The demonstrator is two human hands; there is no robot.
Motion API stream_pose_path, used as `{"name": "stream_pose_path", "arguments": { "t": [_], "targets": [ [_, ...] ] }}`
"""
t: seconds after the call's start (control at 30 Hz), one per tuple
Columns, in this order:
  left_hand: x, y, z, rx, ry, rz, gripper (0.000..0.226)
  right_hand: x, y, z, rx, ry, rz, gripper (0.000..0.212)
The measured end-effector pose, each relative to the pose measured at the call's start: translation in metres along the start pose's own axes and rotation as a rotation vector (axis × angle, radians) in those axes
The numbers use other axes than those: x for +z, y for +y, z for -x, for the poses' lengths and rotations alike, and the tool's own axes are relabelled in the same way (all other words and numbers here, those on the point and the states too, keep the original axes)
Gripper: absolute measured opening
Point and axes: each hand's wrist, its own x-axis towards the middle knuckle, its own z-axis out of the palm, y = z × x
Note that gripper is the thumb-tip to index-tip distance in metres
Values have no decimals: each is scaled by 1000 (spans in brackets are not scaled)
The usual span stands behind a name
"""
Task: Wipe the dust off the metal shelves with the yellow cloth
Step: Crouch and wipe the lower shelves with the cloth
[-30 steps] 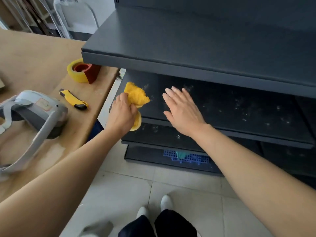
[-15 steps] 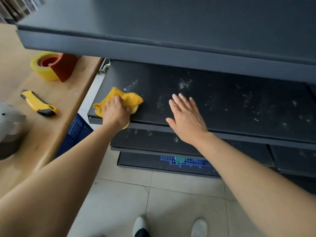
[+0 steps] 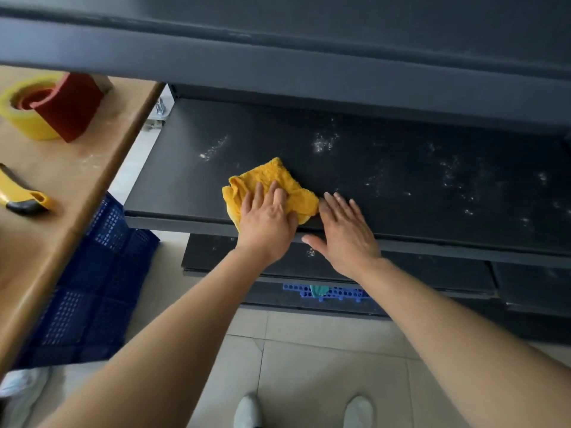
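dust specks (image 3: pixel 324 143) still dot the middle metal shelf (image 3: pixel 401 168) rightward, though the left hand (image 3: pixel 267 223), fingers flat, has swept the yellow cloth (image 3: pixel 272 177) along its front, up beside the flat, straight-fingered right hand (image 3: pixel 346 236).

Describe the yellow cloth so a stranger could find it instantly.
Find the dark metal shelving, then its dusty shelf just below the top one. Near that shelf's front edge a crumpled yellow cloth lies under the left hand, the right hand flat beside it. Unlike the yellow tape roll and yellow knife on the wooden table, it is soft fabric.
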Motion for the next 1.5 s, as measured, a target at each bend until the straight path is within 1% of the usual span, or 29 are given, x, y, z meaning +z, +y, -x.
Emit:
{"name": "stream_pose_path", "arguments": {
  "t": [0.1, 0.17, 0.27, 0.33, 0.4, 0.5, 0.67, 0.73, 0.9, 0.97, 1.03, 1.1, 1.2, 1.27, 1.33, 1.4, 1.5],
  "targets": [
    [-3, -19, 3, -12, 81, 6, 58, -2, -3, -5, -20, -16, -16, 79],
    [-9, -37, 6, -59, 106, -1, 59, -6, -5, -8, -38, -50, -2, 81],
    [-25, -70, 9, -205, 135, 16, 59, -11, -13, -13, -62, -82, -31, 82],
    [-37, -91, 4, -320, 154, 52, 51, -13, -20, -18, -70, -79, -57, 80],
    [-45, -106, -8, -389, 142, 75, 43, -12, -27, -24, -63, -63, -78, 77],
    [-49, -109, -32, -420, 72, 96, 45, -11, -31, -31, -43, -53, -86, 75],
    [-49, -79, -63, -309, -23, 119, 64, -10, -22, -34, -11, -20, -70, 75],
    [-43, -59, -70, -226, -42, 124, 65, -9, -15, -31, 24, -11, -69, 76],
    [-11, -3, -68, 128, -110, 68, 68, -7, 2, -16, 145, 38, -55, 83],
    [-5, 3, -64, 194, -102, 64, 67, -7, 4, -11, 182, 50, -68, 85],
    [-7, -5, -62, 204, -98, 44, 68, -8, 5, -9, 192, 52, -74, 86],
    [-16, -21, -61, 135, -95, 46, 70, -10, 5, -10, 183, 48, -84, 86],
    [-30, -55, -61, -95, -8, 96, 71, -12, 5, -15, 168, 51, -102, 85],
    [-38, -74, -64, -257, 77, 99, 65, -10, 6, -18, 161, 61, -100, 85],
    [-43, -81, -74, -390, 103, 103, 61, -8, 10, -20, 156, 65, -96, 86],
    [-43, -76, -86, -421, 79, 111, 61, -6, 14, -19, 157, 49, -100, 87],
    [-38, -56, -101, -339, 29, 129, 63, -6, 21, -18, 150, 41, -103, 87]
  ]
}}
